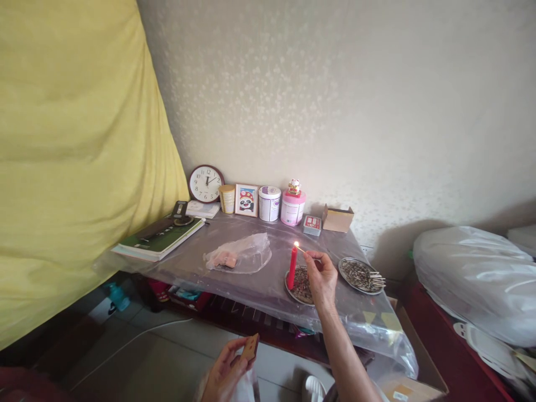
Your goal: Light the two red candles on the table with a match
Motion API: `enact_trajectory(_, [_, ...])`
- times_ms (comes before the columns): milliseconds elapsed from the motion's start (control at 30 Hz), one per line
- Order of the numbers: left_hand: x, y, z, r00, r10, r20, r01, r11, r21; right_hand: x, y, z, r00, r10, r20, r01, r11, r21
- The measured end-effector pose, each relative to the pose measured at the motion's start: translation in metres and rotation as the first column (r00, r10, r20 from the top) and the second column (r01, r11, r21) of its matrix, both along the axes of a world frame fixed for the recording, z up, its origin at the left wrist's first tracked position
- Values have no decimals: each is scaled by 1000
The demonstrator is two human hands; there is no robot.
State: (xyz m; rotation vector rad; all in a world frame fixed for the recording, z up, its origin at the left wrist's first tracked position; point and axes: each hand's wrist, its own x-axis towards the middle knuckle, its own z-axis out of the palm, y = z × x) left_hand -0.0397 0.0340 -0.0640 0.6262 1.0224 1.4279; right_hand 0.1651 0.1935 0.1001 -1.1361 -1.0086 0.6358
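My right hand [321, 274] reaches over the table and pinches a burning match [300, 248], its flame touching the tip of an upright red candle [292, 268]. The candle stands in a round metal dish [298, 286] filled with dark grains. My left hand [226, 371] is low, near the bottom edge, closed on a small brown matchbox [250, 347]. A second metal dish [359, 274] with grains and several sticks lies just right of my right hand.
The table [268, 282] is covered in clear plastic sheet. On it lie a clear bag [239, 254], books [159, 239], a clock [205, 183], tins [269, 203], a panda picture [246, 200] and a small cardboard box [337, 218]. Yellow cloth [71, 167] hangs left; a plastic-wrapped bundle [473, 279] sits right.
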Motion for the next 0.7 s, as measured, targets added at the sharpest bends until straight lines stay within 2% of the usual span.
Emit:
enact_trajectory(367, [0,1,1,999,-9,31,10,1000,-10,-1,0,-2,1000,14,24,-14,1000,-17])
enact_trajectory(700, [-2,2,-7,999,-24,28,23,1000,18,0,2,-2,999,1,48,0,1000,-24])
